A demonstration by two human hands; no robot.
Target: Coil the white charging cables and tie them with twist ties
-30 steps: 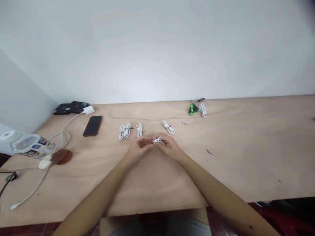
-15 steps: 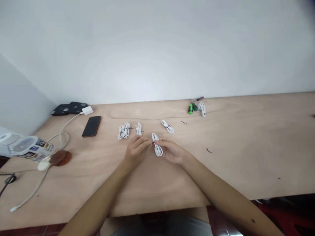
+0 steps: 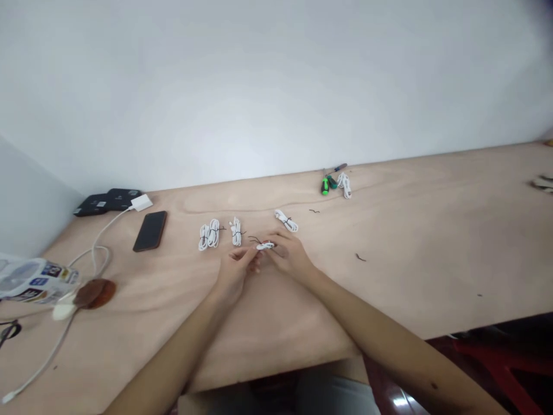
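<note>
Fingers of my left hand (image 3: 233, 274) and right hand (image 3: 289, 256) pinch narrowly on a small white cable bundle (image 3: 265, 246), held over the desk (image 3: 410, 248) — dark tie wire (image 3: 254, 239) loose at one side — so the wire calls for a steady pinch, near other tied bundles (image 3: 285, 220).

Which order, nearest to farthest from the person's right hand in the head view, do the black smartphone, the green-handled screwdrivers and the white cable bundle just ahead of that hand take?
From the right hand:
1. White cable bundle, just ahead of it.
2. Green-handled screwdrivers, farther ahead, to its right.
3. Black smartphone, far off to its left.
</note>
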